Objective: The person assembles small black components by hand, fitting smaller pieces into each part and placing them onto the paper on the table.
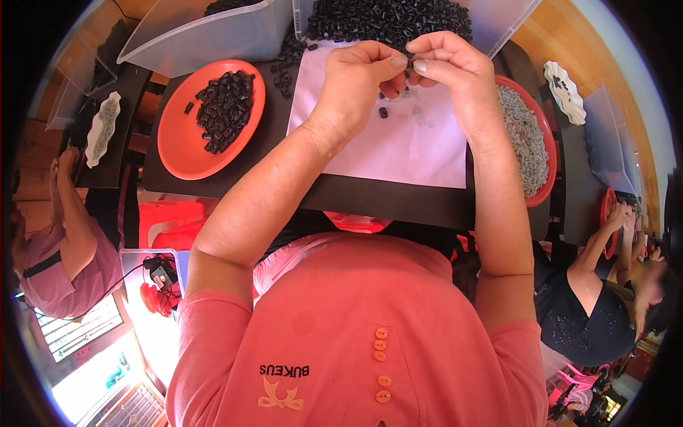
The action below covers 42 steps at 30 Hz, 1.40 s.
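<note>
My left hand (356, 82) and my right hand (459, 71) meet fingertip to fingertip above a pale pink sheet (398, 153). Both are closed in a pinch on a small black plastic part (409, 61), mostly hidden by the thumbs and fingers. Just below the fingertips, one loose black cylindrical piece (383, 112) lies on the sheet. Left of my left forearm is an orange-red plate (174, 153) bearing a heap of short black tubular pieces (226, 107). Beside my right forearm, another red plate (546, 186) holds many small grey pieces (523, 135), partly covered by the arm.
Behind my hands stands a clear plastic bin (509, 32) full of black parts (384, 20). A second translucent bin (206, 46) is at the back left, with black pieces spilled beside it. Other people work at tables on the left (71, 249) and right (590, 299).
</note>
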Each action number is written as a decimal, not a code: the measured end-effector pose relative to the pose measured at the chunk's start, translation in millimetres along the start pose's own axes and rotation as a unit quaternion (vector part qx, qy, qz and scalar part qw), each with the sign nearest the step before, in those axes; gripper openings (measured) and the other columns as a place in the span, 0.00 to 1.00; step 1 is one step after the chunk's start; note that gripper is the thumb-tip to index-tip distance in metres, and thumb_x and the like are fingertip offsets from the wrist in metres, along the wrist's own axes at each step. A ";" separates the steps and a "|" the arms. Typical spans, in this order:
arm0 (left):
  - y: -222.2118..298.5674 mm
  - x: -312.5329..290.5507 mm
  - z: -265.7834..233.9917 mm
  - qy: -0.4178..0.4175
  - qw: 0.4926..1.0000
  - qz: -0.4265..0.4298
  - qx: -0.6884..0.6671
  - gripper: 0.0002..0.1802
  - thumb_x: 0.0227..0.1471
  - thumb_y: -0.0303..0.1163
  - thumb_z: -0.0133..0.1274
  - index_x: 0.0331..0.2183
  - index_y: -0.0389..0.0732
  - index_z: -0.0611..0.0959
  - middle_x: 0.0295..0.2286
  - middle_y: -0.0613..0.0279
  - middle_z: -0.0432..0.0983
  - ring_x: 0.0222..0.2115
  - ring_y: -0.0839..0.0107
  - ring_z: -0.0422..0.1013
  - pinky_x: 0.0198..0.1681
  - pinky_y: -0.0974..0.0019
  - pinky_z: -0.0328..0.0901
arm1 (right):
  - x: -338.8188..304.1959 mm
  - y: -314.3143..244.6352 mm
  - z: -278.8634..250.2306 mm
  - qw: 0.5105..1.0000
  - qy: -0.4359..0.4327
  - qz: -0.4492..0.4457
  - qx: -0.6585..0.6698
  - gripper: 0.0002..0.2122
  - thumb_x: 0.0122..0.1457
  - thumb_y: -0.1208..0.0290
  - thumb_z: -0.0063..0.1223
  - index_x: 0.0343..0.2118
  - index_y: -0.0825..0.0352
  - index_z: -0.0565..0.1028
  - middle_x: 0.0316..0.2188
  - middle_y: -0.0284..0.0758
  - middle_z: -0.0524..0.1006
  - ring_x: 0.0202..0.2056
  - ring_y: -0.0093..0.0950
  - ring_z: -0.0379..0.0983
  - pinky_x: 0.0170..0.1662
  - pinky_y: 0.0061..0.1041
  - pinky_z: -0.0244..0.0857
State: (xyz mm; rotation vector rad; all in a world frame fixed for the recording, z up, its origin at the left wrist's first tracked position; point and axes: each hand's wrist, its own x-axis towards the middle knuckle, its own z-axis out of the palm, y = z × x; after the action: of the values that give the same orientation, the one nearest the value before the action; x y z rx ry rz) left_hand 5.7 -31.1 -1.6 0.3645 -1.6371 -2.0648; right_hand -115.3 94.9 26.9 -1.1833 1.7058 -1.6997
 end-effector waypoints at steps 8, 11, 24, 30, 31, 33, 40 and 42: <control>-3.9 2.1 1.2 0.034 0.999 -0.009 0.019 0.08 0.59 0.29 0.56 0.32 0.33 0.84 0.25 0.61 0.79 0.26 0.74 0.74 0.32 0.71 0.68 | -4.5 9.4 11.5 0.993 0.069 -0.071 -0.063 0.06 0.55 0.85 0.55 0.35 0.70 0.79 0.28 0.29 0.81 0.31 0.15 0.75 0.35 0.16 0.68; -6.2 2.2 0.0 0.031 0.999 -0.005 0.025 0.08 0.59 0.29 0.56 0.32 0.33 0.84 0.25 0.62 0.79 0.26 0.75 0.74 0.31 0.71 0.69 | -6.1 7.9 13.5 0.990 0.070 -0.082 -0.086 0.06 0.55 0.84 0.55 0.35 0.70 0.80 0.28 0.29 0.81 0.30 0.14 0.74 0.35 0.16 0.67; -5.5 -1.0 4.4 0.045 0.998 0.002 0.053 0.07 0.58 0.27 0.56 0.31 0.33 0.84 0.23 0.63 0.78 0.25 0.77 0.73 0.29 0.73 0.67 | -10.1 8.7 16.9 0.993 0.078 -0.068 -0.060 0.09 0.56 0.84 0.51 0.37 0.70 0.81 0.27 0.30 0.81 0.30 0.14 0.73 0.34 0.15 0.66; -7.6 -0.4 4.1 0.043 0.998 -0.001 0.051 0.06 0.58 0.27 0.57 0.31 0.34 0.84 0.23 0.62 0.78 0.24 0.77 0.73 0.28 0.73 0.66 | -8.7 11.0 16.1 0.990 0.083 -0.065 -0.097 0.11 0.55 0.85 0.49 0.38 0.69 0.81 0.28 0.30 0.81 0.30 0.14 0.72 0.34 0.16 0.65; -8.1 -0.4 3.9 0.041 0.998 -0.001 0.051 0.06 0.58 0.27 0.57 0.31 0.34 0.84 0.23 0.62 0.78 0.24 0.77 0.73 0.28 0.73 0.66 | -8.3 11.0 15.8 0.991 0.085 -0.055 -0.089 0.12 0.55 0.85 0.49 0.38 0.69 0.81 0.28 0.30 0.81 0.30 0.15 0.72 0.34 0.16 0.66; -8.3 -0.8 4.4 0.042 0.998 -0.002 0.051 0.06 0.58 0.27 0.57 0.31 0.34 0.84 0.23 0.62 0.78 0.24 0.77 0.73 0.28 0.73 0.66 | -8.0 11.5 15.4 0.992 0.086 -0.044 -0.081 0.12 0.55 0.85 0.49 0.39 0.69 0.81 0.28 0.30 0.81 0.31 0.15 0.73 0.35 0.17 0.67; -8.7 -1.8 7.2 0.052 0.998 0.000 0.045 0.07 0.58 0.27 0.57 0.31 0.34 0.84 0.22 0.63 0.78 0.23 0.77 0.72 0.27 0.73 0.65 | -7.2 14.7 13.7 0.992 0.094 -0.058 -0.062 0.13 0.55 0.86 0.49 0.40 0.68 0.81 0.30 0.32 0.82 0.33 0.17 0.75 0.39 0.18 0.71; -8.4 -2.7 7.6 0.057 0.997 0.001 0.046 0.07 0.58 0.28 0.57 0.31 0.34 0.84 0.22 0.63 0.78 0.23 0.77 0.72 0.27 0.73 0.65 | -7.4 14.9 13.5 0.991 0.095 -0.063 -0.063 0.13 0.55 0.87 0.49 0.40 0.68 0.81 0.30 0.32 0.82 0.34 0.17 0.76 0.39 0.18 0.71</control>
State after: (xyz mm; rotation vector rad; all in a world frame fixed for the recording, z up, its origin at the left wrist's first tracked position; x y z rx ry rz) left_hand 2.7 -21.9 -8.1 0.5020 -1.6667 -1.9359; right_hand -104.2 91.3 8.9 -1.2418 1.9128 -1.8556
